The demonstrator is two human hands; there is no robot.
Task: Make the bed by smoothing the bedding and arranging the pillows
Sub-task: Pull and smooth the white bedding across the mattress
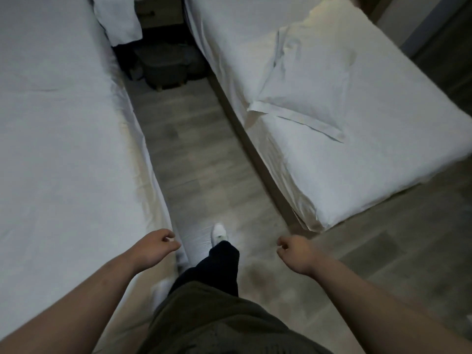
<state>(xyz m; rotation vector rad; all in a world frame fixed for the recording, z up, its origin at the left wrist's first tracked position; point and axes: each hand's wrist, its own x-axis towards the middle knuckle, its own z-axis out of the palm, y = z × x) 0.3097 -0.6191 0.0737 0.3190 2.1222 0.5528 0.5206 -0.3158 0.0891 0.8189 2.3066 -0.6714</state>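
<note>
Two white beds flank a narrow aisle. The left bed [56,129] has a smooth white sheet, and a white pillow [120,19] hangs over its far edge. On the right bed [370,159] a white pillow [306,93] lies loose near the middle of the sheet. My left hand [155,247] hovers over the near edge of the left bed, fingers curled, holding nothing. My right hand [296,252] hangs over the floor near the right bed's foot corner, also curled and holding nothing.
Grey wood-look floor [204,159] runs between the beds. A dark round stool or bin [163,70] and a dark nightstand [158,14] stand at the aisle's far end. My leg and white shoe [219,232] step forward in the aisle.
</note>
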